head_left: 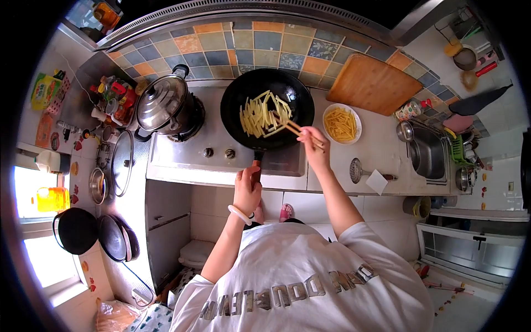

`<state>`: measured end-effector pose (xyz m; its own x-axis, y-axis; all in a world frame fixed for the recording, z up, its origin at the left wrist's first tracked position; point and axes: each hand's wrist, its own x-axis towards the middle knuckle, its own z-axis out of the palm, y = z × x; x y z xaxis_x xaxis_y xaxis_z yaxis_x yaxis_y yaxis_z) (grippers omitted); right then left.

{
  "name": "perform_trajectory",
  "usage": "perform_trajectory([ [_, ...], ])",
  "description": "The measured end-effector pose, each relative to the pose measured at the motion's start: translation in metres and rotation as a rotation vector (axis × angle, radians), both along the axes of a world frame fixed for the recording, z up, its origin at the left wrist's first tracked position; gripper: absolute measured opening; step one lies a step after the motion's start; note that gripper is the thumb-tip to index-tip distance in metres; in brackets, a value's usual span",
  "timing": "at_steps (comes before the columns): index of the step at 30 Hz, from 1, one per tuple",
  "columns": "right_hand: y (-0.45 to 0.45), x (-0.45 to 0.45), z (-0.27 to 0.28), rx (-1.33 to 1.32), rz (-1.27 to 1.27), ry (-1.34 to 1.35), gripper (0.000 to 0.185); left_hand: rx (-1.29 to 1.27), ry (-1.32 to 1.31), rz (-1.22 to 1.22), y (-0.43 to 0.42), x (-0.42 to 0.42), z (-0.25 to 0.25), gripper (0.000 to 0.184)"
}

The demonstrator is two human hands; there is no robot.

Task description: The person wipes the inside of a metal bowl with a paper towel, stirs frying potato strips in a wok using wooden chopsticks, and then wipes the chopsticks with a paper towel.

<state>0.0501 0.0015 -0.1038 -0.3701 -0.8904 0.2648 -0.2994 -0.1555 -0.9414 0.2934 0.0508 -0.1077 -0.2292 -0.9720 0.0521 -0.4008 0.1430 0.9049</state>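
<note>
A black wok (298, 94) sits on the right side of the stove, with pale potato strips (257, 116) spread over its bottom. My left hand (247, 187) is closed round the wok's reddish-brown handle (256, 164). Wooden chopsticks (292, 126) are gripped in my right hand (316, 146), their tips among the strips on the wok's right side. Just right of the wok, a white plate (359, 124) holds golden strips (340, 124).
A lidded steel pot (162, 105) stands on the left burner. Against the tiled wall leans a wooden cutting board (373, 83). A skimmer (356, 170) and a white square (377, 182) lie near the counter's front edge, left of the sink (430, 155).
</note>
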Motion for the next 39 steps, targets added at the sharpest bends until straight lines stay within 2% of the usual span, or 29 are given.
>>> perform_trajectory([
  [2,-0.006,-0.01,-0.003,-0.051,-0.081,0.033,0.018,0.003,-0.01,0.011,0.001,0.002,0.001,0.041],
  [4,-0.012,-0.012,0.009,-0.046,-0.123,0.125,0.016,0.008,-0.018,0.009,0.001,0.002,0.001,0.041],
  [7,-0.024,-0.018,-0.006,-0.076,-0.128,0.281,0.012,0.016,-0.044,0.001,0.001,0.002,0.001,0.041],
  [10,-0.02,-0.013,-0.01,-0.075,-0.015,0.288,0.01,0.014,-0.064,0.004,0.0,0.003,0.002,0.04],
  [14,-0.013,-0.004,-0.004,-0.049,-0.047,0.11,0.012,-0.002,-0.033,0.005,-0.001,0.005,0.0,0.041],
  [18,-0.015,-0.004,-0.009,-0.068,-0.033,0.183,0.016,-0.006,-0.032,-0.001,-0.001,0.007,0.001,0.04],
  [22,-0.013,0.0,-0.009,-0.012,-0.057,0.061,0.015,0.01,-0.03,0.005,-0.002,0.007,0.001,0.039],
  [26,-0.02,0.007,-0.007,-0.101,-0.035,0.021,0.015,-0.017,-0.025,-0.004,-0.003,0.007,0.001,0.039],
  [27,-0.022,0.006,-0.012,-0.097,-0.029,0.08,0.014,-0.019,-0.024,-0.003,-0.003,0.008,0.001,0.039],
  [30,-0.023,0.0,-0.022,-0.102,-0.093,0.026,0.014,-0.015,-0.027,-0.011,-0.003,0.01,0.001,0.04],
  [31,-0.022,-0.003,-0.023,-0.079,-0.131,0.08,0.015,-0.016,-0.023,-0.004,-0.002,0.011,-0.001,0.04],
  [39,-0.015,0.005,-0.019,-0.058,-0.042,0.05,0.016,0.012,-0.019,-0.004,-0.003,0.013,-0.005,0.039],
])
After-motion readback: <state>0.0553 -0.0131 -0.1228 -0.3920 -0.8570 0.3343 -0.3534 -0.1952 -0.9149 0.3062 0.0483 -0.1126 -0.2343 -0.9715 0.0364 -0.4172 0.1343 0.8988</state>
